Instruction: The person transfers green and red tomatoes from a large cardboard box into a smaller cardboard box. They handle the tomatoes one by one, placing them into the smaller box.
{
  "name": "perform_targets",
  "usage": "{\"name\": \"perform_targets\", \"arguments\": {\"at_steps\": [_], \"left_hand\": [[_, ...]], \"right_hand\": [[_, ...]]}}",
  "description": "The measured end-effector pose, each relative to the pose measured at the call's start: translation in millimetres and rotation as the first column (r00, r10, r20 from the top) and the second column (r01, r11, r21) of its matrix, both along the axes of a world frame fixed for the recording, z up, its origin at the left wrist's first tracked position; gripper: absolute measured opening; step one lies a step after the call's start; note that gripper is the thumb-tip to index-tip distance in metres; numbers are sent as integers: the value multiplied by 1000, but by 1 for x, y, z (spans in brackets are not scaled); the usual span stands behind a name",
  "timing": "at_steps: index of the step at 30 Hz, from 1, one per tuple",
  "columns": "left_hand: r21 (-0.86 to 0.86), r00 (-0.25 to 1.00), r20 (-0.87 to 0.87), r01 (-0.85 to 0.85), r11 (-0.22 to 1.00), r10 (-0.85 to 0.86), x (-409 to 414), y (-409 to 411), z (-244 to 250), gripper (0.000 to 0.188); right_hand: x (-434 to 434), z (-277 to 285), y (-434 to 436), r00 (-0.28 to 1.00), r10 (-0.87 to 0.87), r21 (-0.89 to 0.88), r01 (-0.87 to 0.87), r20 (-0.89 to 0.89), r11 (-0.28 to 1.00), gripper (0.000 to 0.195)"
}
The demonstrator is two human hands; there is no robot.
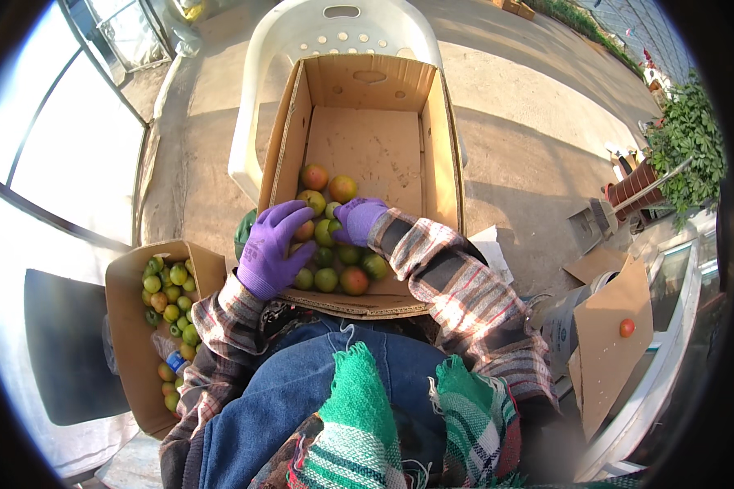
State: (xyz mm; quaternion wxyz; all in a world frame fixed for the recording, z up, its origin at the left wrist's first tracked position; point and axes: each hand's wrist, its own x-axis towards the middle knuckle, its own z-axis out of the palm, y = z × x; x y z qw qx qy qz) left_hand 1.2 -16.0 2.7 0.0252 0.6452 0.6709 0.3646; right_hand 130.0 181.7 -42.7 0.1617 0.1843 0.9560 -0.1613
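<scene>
A deep cardboard box (pixel 367 140) stands before me, with green and reddish tomatoes (pixel 325 279) gathered at its near left. My left hand (pixel 275 247), in a purple knit glove, is at the box's left side. Its fingers and thumb are spread around a pinkish tomato (pixel 304 231), with no clear grip on it. My right hand (pixel 361 221), gloved alike, reaches in from the right with fingers bent down among the tomatoes. A small green tomato (pixel 335 227) shows at its fingertips; whether they grip it is hidden.
The box rests on a white plastic chair (pixel 244 140). To my left, another cardboard box (pixel 122 330) holds many tomatoes and a bottle with a blue label (pixel 176 360). At right, one red tomato (pixel 627 328) lies on a cardboard flap (pixel 608 360); a dustpan (pixel 584 226) stands beyond.
</scene>
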Motion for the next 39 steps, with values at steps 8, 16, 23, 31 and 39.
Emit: {"name": "perform_targets", "arguments": {"at_steps": [8, 16, 23, 31, 39], "left_hand": [[204, 764, 558, -504, 839, 323, -93, -76, -35, 40], [-46, 548, 441, -777, 628, 711, -220, -196, -156, 46], [-647, 462, -131, -710, 277, 877, -242, -273, -287, 76], [-783, 596, -125, -550, 290, 793, -212, -252, -284, 58], [-795, 608, -142, -540, 276, 781, -203, -258, -284, 54]], "right_hand": [[4, 3, -1, 999, -1, -33, 0, -51, 999, 44], [3, -5, 1, 999, 21, -9, -21, -38, 1000, 50], [1, 6, -3, 999, -13, -52, 11, -39, 999, 44], [3, 1, 1, 1000, 17, -28, -17, -23, 999, 50], [2, -5, 2, 999, 18, -27, -19, -43, 999, 49]]}}
